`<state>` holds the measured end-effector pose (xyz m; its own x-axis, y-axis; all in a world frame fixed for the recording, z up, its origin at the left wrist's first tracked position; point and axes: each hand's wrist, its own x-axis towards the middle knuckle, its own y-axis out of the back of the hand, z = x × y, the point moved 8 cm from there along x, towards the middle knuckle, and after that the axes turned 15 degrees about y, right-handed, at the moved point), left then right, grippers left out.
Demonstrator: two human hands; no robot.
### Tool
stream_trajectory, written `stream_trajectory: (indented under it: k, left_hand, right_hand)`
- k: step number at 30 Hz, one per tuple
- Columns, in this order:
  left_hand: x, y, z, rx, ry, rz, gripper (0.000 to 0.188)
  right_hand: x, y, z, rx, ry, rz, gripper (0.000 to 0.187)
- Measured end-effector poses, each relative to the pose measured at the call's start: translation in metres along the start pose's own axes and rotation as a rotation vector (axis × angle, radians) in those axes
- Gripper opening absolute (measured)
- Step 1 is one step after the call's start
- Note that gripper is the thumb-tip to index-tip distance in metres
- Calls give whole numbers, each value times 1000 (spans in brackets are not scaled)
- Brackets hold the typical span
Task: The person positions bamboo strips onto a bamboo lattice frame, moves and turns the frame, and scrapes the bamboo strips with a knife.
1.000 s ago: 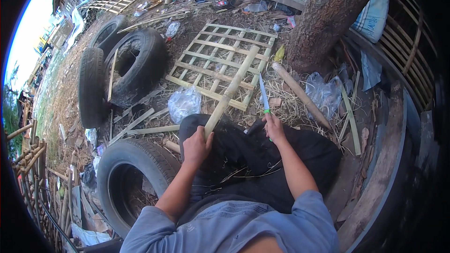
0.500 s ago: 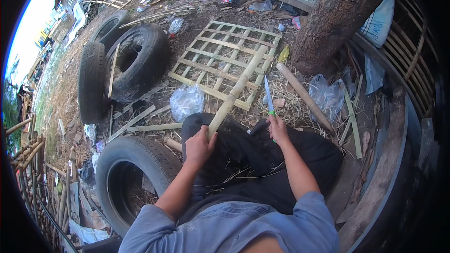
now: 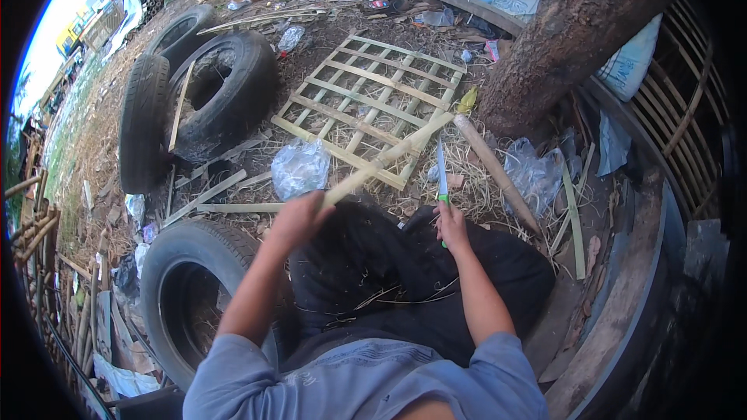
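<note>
Two closed grips: bamboo strip (image 3: pixel 387 158) jutting forward-right from left hand (image 3: pixel 300 218), knife (image 3: pixel 442 174) in right hand (image 3: pixel 451 227); strip probably light, stiff, best held hand-side.

Dirt grnd (image 3: pixel 297 70) w/ bamboo lattice (image 3: pixel 367 102), tyres (image 3: pixel 243 89), plastic bag (image 3: pixel 300 169) & straw (image 3: pixel 476 189).
</note>
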<state>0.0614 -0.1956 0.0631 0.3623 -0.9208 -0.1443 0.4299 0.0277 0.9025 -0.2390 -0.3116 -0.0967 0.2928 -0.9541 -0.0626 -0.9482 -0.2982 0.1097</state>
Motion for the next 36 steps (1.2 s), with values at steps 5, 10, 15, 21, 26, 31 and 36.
stream_trajectory:
  k: [5, 10, 15, 21, 26, 31, 36]
  left_hand:
    - [107, 28, -25, 156, -212, 171, 29]
    - [216, 17, -68, 165, -150, 217, 30]
    - [299, -24, -84, 263, -159, 228, 31]
    - [365, -62, -104, 277, -175, 215, 34]
    - [394, -73, -111, 271, -123, 147, 39]
    - [403, -77, -117, 301, -74, 184, 40]
    - [404, -71, -114, 233, 22, 228, 38]
  right_hand:
    - [3, -8, -4, 32, 9, -28, 39]
    - [8, -13, 11, 37, -92, -36, 38]
    - [8, -10, 16, 26, -197, -48, 38]
    - [8, -27, 16, 147, -376, -87, 33]
    - [11, -32, 25, 157, -464, -122, 36]
    - [12, -32, 23, 194, -440, -103, 35]
    - [13, -31, 22, 168, -443, -114, 34]
